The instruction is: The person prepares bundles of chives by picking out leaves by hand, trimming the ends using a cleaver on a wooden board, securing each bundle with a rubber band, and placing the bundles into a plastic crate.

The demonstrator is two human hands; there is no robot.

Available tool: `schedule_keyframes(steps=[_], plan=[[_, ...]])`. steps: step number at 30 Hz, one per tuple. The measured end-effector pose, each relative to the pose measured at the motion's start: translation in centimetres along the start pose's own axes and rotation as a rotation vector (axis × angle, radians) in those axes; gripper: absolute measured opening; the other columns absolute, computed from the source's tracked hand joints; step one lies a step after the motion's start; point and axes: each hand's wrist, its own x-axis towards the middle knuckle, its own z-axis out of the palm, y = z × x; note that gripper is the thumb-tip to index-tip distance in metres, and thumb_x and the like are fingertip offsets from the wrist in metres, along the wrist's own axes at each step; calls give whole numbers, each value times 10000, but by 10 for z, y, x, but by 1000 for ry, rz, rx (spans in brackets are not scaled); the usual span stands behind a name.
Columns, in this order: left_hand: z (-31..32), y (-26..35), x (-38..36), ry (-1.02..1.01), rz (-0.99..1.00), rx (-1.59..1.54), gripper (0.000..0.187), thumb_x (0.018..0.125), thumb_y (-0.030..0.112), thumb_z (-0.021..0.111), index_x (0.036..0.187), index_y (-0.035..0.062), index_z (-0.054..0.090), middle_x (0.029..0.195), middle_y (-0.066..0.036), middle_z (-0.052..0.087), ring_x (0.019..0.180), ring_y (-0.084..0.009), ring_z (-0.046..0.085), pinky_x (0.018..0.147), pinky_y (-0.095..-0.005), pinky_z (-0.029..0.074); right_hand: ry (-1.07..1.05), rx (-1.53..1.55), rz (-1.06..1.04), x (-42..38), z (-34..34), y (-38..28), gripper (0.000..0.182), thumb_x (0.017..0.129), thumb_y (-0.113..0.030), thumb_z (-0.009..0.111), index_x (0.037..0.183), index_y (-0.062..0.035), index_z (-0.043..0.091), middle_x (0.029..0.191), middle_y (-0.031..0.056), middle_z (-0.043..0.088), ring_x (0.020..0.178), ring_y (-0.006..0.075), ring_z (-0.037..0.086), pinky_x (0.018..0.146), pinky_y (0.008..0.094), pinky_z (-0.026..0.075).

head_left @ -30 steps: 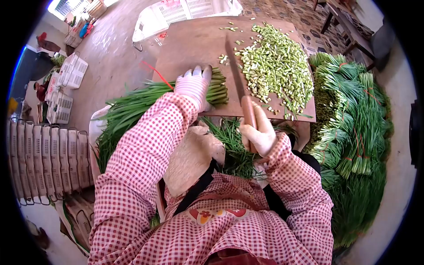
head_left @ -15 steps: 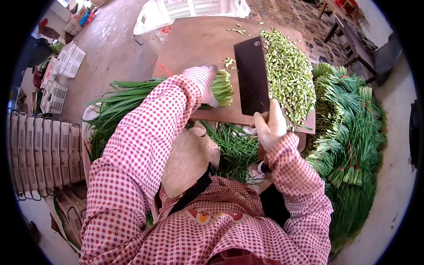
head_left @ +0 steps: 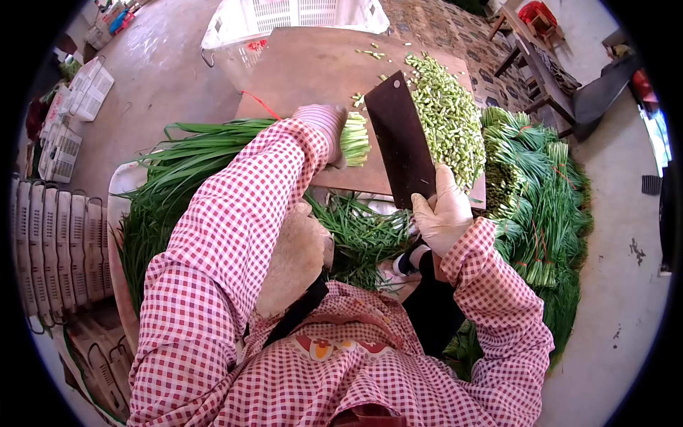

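On the brown board (head_left: pixel 306 64), my gloved left hand (head_left: pixel 324 132) is wrapped round a bundle of long green stalks (head_left: pixel 206 146), near its pale cut ends. The leafy part trails off to the left. My gloved right hand (head_left: pixel 445 213) grips a broad dark cleaver (head_left: pixel 400 135) by its handle, which is mostly hidden in the fingers. The blade is tilted, its far end to the upper left, between the bundle and a heap of short chopped pieces (head_left: pixel 448 114). A red tie (head_left: pixel 260 104) lies beside the bundle.
Tied green bundles (head_left: pixel 541 213) are piled at the right. Loose green leaves (head_left: pixel 363 238) lie below the board. A white crate (head_left: pixel 306 14) stands beyond it. More crates (head_left: pixel 64 242) are stacked at the left, and a wooden bench (head_left: pixel 541 71) is at the upper right.
The cleaver has turned so that its far end leans more to the left, and my right hand has turned with it. My left hand still holds the bundle. The whole view has shifted slightly.
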Motion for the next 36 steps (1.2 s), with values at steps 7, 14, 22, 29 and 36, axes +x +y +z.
schedule_keyframes(steps=[7, 14, 22, 29, 36], plan=[[-2, 1, -6, 105, 29, -34, 829, 569, 356, 834, 1264, 51, 499, 1167, -160, 618, 1084, -294, 604, 909, -371, 499, -78, 38, -46, 10, 17, 17, 340, 852, -81, 530, 1158, 10, 410, 825, 236, 607, 782, 405, 625, 694, 455, 493], [-2, 2, -1, 78, 46, 15, 840, 573, 375, 825, 1272, 54, 489, 1143, -153, 625, 1065, -287, 612, 896, -375, 507, -196, -227, -6, 27, 5, 13, 433, 837, -116, 557, 1183, 49, 356, 852, 276, 611, 819, 425, 622, 740, 467, 503], [-5, 5, 3, 16, 45, 10, 851, 580, 374, 824, 1293, 69, 475, 1152, -144, 623, 1067, -285, 608, 896, -372, 507, -326, -412, 107, 40, -14, -30, 406, 798, -116, 556, 1134, 35, 387, 911, 259, 590, 889, 425, 600, 792, 455, 473], [-8, 4, 9, -15, 37, -2, 847, 586, 350, 838, 1294, 52, 481, 1163, -147, 625, 1074, -284, 608, 906, -374, 506, -318, -266, -54, 62, -11, -14, 414, 771, -88, 527, 1135, 49, 386, 936, 272, 570, 919, 404, 583, 801, 454, 455], [-10, 6, 13, -36, 63, 16, 842, 584, 364, 842, 1271, 19, 497, 1169, -160, 619, 1063, -275, 616, 906, -368, 509, -359, -384, 2, 103, 9, -22, 469, 780, -84, 539, 1195, 48, 366, 984, 286, 577, 956, 419, 582, 833, 445, 469]])
